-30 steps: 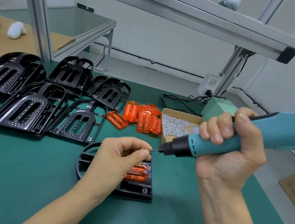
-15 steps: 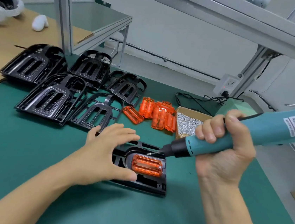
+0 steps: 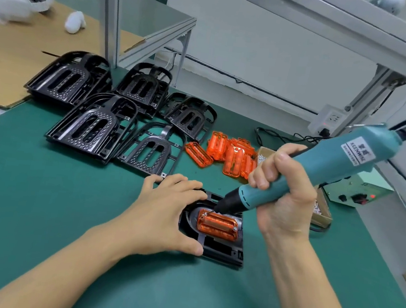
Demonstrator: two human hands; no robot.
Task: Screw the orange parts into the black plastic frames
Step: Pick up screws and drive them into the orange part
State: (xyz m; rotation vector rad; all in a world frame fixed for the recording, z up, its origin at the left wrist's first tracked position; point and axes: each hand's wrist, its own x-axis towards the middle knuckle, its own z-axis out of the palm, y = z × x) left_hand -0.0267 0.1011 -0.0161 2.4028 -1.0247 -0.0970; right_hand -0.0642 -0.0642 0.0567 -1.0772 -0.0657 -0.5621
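Step in hand, as I judge it: driving a screw at the far-left corner of the orange part seated in the black frame on the green desk.

Right hand is wrapped in a fist round the teal electric screwdriver; the bit slants down to the left, its tip at that corner. Left hand lies flat with fingers spread over the frame's left side, thumb against the near edge.

To do it well: bring the driver nearer upright over the screw before triggering (a slanted bit may cam out and scar the plastic), and keep the left hand pressing so the frame cannot spin.

Materials: orange part translucent, ribbed, glossy, rounded-rectangular; a bright screw head shows at its near-right corner. Frame is matte black, arched, with open slots. Beyond the left hand lie more black frames; beyond the right hand's knuckles, a heap of spare orange parts.
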